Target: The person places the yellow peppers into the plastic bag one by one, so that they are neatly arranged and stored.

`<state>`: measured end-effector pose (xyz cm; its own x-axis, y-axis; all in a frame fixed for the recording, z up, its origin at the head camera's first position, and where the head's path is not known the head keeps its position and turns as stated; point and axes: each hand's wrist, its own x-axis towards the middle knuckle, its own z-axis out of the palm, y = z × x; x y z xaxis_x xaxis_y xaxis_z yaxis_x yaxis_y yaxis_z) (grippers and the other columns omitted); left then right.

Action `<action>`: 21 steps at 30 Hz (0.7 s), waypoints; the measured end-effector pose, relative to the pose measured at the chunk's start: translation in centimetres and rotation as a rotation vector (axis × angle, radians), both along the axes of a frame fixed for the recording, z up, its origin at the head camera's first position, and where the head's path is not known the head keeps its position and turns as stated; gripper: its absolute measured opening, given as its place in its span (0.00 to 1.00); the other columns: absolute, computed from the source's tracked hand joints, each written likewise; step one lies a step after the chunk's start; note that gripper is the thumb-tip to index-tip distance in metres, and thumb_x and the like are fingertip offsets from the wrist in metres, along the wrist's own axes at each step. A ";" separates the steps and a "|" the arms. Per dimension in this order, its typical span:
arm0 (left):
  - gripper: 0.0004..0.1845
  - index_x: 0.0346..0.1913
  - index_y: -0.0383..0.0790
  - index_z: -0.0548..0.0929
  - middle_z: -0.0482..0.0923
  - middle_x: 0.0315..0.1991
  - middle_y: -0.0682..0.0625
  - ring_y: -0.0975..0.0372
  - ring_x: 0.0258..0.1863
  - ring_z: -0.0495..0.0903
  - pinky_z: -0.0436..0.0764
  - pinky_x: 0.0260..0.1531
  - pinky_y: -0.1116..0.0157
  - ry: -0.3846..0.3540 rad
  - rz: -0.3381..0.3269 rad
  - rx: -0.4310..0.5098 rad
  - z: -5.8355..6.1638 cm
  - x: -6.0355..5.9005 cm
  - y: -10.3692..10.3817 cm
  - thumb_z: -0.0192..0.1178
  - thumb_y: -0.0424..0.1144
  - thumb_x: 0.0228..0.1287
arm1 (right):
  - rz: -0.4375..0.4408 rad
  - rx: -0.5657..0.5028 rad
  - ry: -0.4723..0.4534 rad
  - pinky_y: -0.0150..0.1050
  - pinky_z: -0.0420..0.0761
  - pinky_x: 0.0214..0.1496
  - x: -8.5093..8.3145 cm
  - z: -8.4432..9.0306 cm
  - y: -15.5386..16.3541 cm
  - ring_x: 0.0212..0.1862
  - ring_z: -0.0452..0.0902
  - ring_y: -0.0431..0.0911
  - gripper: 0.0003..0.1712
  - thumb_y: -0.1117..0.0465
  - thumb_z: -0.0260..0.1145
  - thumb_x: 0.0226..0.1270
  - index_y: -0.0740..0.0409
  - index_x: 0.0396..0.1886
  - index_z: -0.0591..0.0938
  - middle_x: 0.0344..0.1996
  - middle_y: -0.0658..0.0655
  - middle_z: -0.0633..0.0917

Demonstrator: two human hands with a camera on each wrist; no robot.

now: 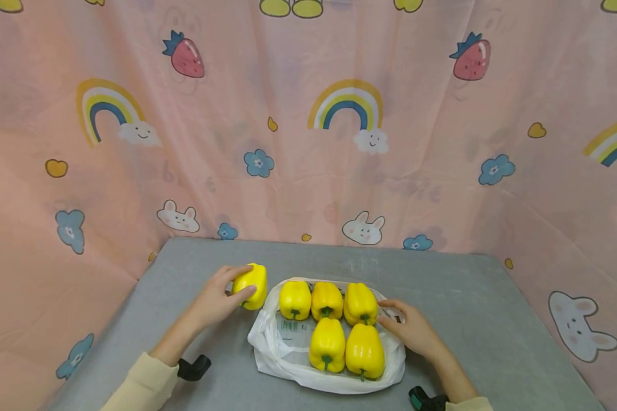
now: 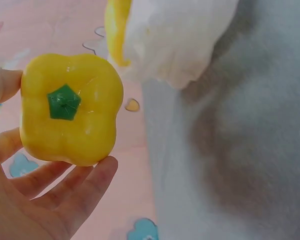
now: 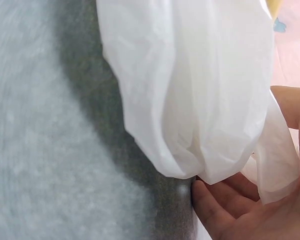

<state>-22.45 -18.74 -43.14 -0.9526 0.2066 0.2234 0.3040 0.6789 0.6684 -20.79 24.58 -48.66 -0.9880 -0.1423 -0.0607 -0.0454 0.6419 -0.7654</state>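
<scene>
Gripping the loose yellow plastic bell pepper (image 1: 251,285) beside the white plastic bag (image 1: 288,365) on the grey bench (image 1: 468,308), left hand (image 1: 216,299) fingers curled round it; right hand (image 1: 413,330) fingers pinching the rim should hold the mouth wide, judging by five peppers (image 1: 334,325) crowding inside.

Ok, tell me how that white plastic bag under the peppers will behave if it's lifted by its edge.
The white plastic bag looks thin and crumpled in the right wrist view, so it would probably go floppy. Five yellow peppers lie on it, so they would likely roll together. The film looks smooth, so it may slip.
</scene>
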 end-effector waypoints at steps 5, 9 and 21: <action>0.28 0.68 0.47 0.78 0.76 0.57 0.46 0.55 0.50 0.76 0.83 0.45 0.61 0.009 -0.039 0.017 1.0 0.7 0.9 0.67 0.50 0.67 | 0.005 0.000 0.001 0.69 0.67 0.67 0.0 -0.1 0.0 0.71 0.65 0.66 0.33 0.44 0.67 0.71 0.61 0.66 0.78 0.66 0.65 0.77; 0.28 0.68 0.47 0.79 0.76 0.57 0.47 0.56 0.49 0.77 0.83 0.44 0.64 0.013 -0.066 0.029 1.4 1.0 1.5 0.67 0.49 0.67 | 0.009 -0.005 0.003 0.69 0.66 0.67 -0.1 -0.1 0.0 0.71 0.65 0.66 0.33 0.45 0.67 0.71 0.61 0.66 0.78 0.66 0.65 0.77; 0.28 0.68 0.47 0.79 0.76 0.57 0.49 0.59 0.49 0.77 0.83 0.42 0.69 0.030 -0.151 0.026 1.3 1.8 3.2 0.67 0.51 0.68 | 0.016 -0.001 0.017 0.68 0.67 0.67 0.0 0.0 0.0 0.71 0.65 0.66 0.32 0.45 0.67 0.72 0.62 0.66 0.78 0.66 0.64 0.77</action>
